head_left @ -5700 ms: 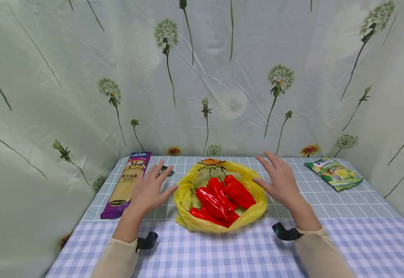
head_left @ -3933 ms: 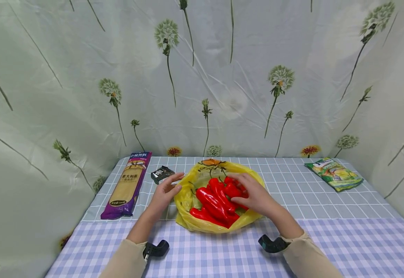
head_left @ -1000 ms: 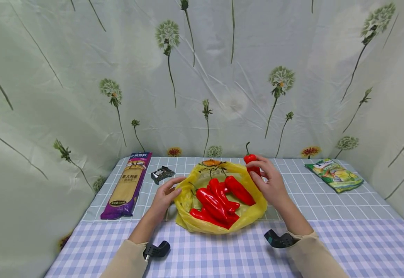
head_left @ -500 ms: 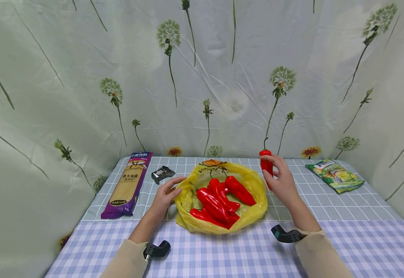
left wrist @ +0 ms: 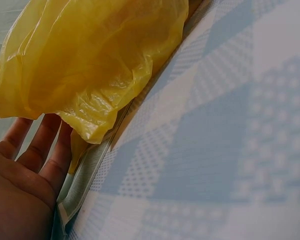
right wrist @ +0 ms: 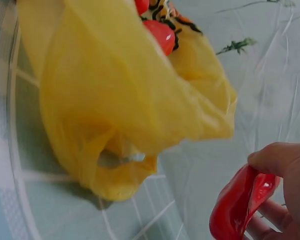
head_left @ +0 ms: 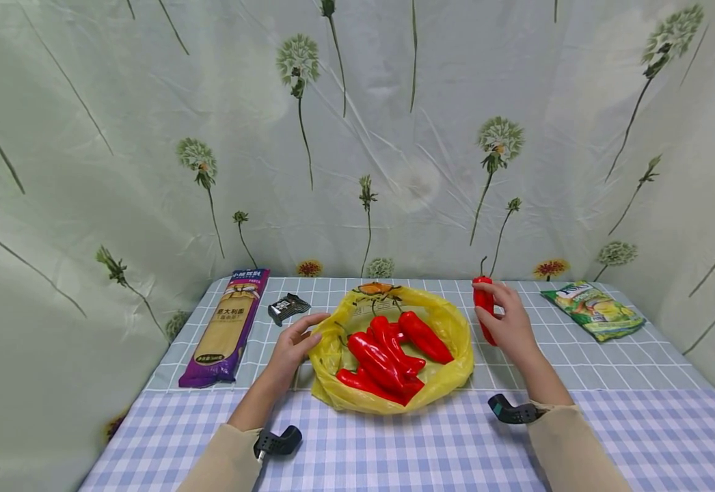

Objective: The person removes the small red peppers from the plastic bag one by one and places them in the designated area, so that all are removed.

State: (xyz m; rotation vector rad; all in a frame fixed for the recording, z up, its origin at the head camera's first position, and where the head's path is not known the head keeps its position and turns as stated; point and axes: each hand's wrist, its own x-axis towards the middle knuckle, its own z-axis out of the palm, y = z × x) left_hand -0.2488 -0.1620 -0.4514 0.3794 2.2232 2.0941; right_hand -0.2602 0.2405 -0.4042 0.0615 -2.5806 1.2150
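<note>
My right hand (head_left: pixel 510 321) holds a long red pepper (head_left: pixel 484 311) upright by its side, stem up, just right of the yellow plastic bag (head_left: pixel 456 374). In the right wrist view, the thumb lies along the near side of the pepper (right wrist: pixel 235 205), with fingers behind it. My left hand (head_left: pixel 290 348) rests at the bag's left rim, fingers loosely bent. Its fingers (left wrist: pixel 37 145) look relaxed against the outside of the plastic in the left wrist view. Several red peppers (head_left: pixel 379 362) with dark stems lie inside the open bag.
A purple pasta pack (head_left: pixel 225 328) lies at the left, beside a small black packet (head_left: pixel 288 309). At the back right lies a green-yellow packet (head_left: pixel 592 311). The table has a checked cloth (head_left: pixel 388 451) in front, with a flower-print curtain (head_left: pixel 394 137) behind.
My right hand reached into the bag, took hold of a pepper, lifted it out and carried it right, now slightly lower. My left hand came to the bag's left rim and stayed there.
</note>
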